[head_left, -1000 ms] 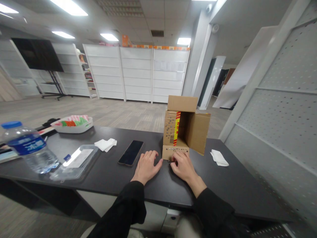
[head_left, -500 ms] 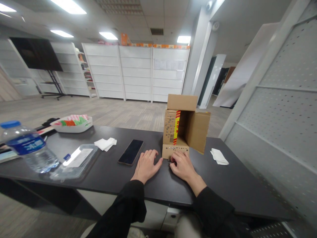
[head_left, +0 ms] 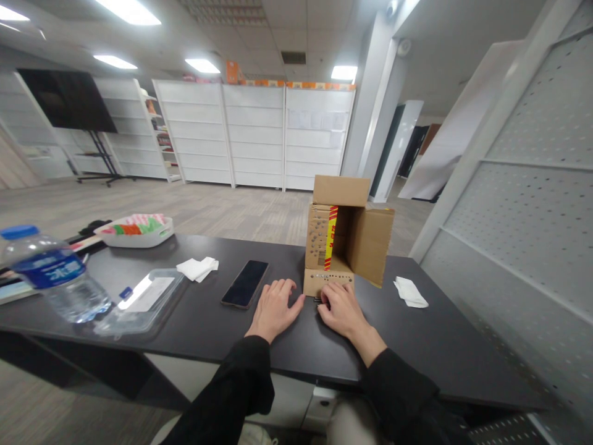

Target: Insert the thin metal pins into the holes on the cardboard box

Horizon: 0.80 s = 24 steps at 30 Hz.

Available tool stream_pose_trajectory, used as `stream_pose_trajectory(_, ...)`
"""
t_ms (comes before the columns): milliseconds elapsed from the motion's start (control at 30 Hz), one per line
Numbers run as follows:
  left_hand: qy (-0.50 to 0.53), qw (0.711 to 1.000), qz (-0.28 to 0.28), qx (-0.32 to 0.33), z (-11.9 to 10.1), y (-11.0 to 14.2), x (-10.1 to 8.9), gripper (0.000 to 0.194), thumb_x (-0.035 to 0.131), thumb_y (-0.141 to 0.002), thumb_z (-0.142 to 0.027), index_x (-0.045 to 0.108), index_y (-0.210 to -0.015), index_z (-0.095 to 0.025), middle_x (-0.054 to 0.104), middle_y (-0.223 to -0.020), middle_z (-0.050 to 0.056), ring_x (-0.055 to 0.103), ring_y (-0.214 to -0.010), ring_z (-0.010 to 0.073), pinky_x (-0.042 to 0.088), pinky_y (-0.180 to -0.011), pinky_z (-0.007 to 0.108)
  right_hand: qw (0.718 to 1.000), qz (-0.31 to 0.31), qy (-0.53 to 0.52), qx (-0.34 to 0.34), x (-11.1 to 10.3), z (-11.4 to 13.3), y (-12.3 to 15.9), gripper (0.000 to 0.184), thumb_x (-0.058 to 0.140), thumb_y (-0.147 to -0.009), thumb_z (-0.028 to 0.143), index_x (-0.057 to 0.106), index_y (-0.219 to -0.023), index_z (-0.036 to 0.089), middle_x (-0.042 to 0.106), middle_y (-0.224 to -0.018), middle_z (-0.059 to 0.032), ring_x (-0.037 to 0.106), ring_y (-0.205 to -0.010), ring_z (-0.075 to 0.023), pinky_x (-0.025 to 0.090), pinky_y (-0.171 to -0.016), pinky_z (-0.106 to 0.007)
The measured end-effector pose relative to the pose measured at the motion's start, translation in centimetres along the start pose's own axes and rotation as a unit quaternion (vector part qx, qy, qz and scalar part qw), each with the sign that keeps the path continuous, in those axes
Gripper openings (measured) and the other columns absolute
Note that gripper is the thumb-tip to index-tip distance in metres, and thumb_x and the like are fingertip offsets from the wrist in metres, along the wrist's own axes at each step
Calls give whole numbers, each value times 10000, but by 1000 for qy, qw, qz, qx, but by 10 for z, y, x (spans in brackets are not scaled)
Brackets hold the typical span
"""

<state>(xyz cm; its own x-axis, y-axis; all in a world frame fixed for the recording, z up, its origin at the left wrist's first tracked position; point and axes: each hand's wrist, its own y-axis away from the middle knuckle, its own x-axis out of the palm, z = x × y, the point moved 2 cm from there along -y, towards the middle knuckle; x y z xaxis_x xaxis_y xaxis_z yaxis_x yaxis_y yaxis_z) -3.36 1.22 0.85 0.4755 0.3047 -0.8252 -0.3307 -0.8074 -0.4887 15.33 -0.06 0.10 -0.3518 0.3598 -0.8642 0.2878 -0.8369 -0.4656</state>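
A cardboard box (head_left: 319, 238) stands on the dark table with its open side facing me and its flaps spread. A row of small holes or studs runs along its lower front flap (head_left: 319, 283). My right hand (head_left: 341, 310) is curled at that flap, fingertips pinched together; what they hold, if anything, is hidden. Small dark metal pieces (head_left: 317, 300) show beside its fingertips. Palm down on the table, my left hand (head_left: 275, 311) rests with thumb and fingers apart, between a phone (head_left: 245, 283) and the box, holding nothing.
Left of the phone are a folded white tissue (head_left: 198, 269), a clear plastic case (head_left: 148, 300) and a water bottle (head_left: 55, 275). A white basket (head_left: 139, 238) sits at the back left. Another tissue (head_left: 410, 292) lies right of the box, near a perforated panel (head_left: 523, 185).
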Motion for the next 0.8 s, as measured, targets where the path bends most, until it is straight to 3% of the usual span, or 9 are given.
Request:
stream_pose_trajectory(200,-2,1000,5,-3,0,0,0,157,520,-901,-371,539,-940,-220,633,-882,19,579,-872,196,366,-778,343,999,-33,-25,16,-3,-1,-1,86,463,-728,135,426,-716,212,538,-740,-14,488,-770,-193,289,-749,-331)
stream_pose_trajectory(367,3,1000,9,-3,0,0,0,172,515,-904,-382,541,-947,-217,631,-892,23,576,-882,197,368,-783,342,989,-101,-88,57,-5,-9,-2,71,453,-735,164,412,-715,218,513,-708,-7,475,-719,-187,313,-716,-328)
stream_pose_trajectory(633,0,1000,12,-4,-1,0,-2,171,505,-907,-380,540,-948,-218,629,-887,26,569,-870,196,367,-777,340,934,-212,-229,175,6,-32,-1,79,490,-790,262,468,-853,219,579,-765,-21,536,-685,-190,417,-639,-317)
stream_pose_trajectory(800,0,1000,12,-5,-1,-1,-2,169,505,-905,-378,540,-948,-219,631,-888,25,567,-865,195,367,-777,343,909,-260,-277,169,7,-36,-4,219,508,-855,288,452,-1050,207,608,-886,-64,596,-776,-201,479,-691,-337)
